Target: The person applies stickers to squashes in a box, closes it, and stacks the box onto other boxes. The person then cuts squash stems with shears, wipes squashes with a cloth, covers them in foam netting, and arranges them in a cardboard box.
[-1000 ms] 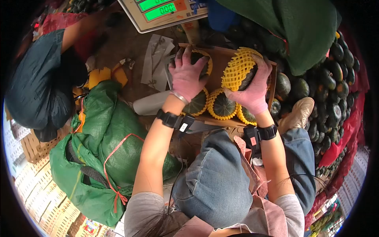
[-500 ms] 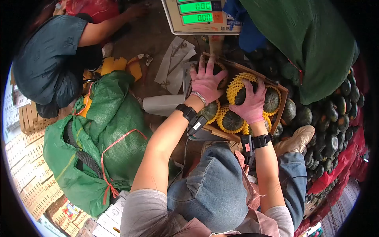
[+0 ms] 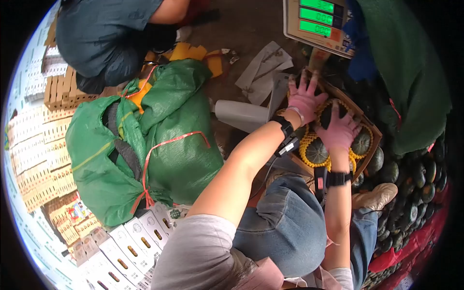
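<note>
A cardboard box holds several dark green squashes wrapped in yellow foam nets. In a pink glove, my left hand lies over the far left part of the box, fingers spread, on a squash that it mostly covers. My right hand, gloved alike, rests with spread fingers over the netted squashes in the middle. Neither hand is closed around anything. Another squash shows right of my right hand. Behind the box stands a scale display with green lit digits.
Loose squashes are piled at the right, partly under a green cloth. Large green sacks lie on the left. A person crouches at upper left. White cartons stand at lower left; paper sheets lie on the floor.
The view has swung left, so the box and scale appear farther right. My right hand has moved closer to my left hand over the squashes. Both hands stay spread.
</note>
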